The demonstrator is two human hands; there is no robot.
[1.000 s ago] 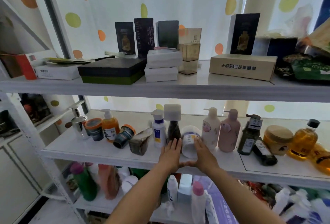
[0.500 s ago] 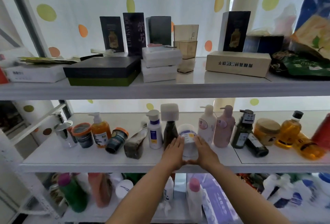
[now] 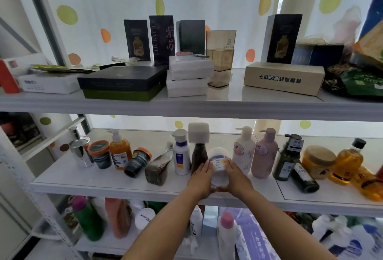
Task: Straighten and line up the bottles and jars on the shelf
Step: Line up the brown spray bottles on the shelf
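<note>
1. The left hand [image 3: 200,179] and right hand [image 3: 235,177] cup the white jar [image 3: 219,165] mid-shelf [image 3: 103,183], between dark bottle [image 3: 198,156] and cream pump bottle [image 3: 243,152].
2. Best slide it back level, label forward.

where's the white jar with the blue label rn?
Head view, middle shelf, near centre: the white jar sits between the left hand and right hand, with the dark bottle on its left and the white pump bottle on its right.
</note>
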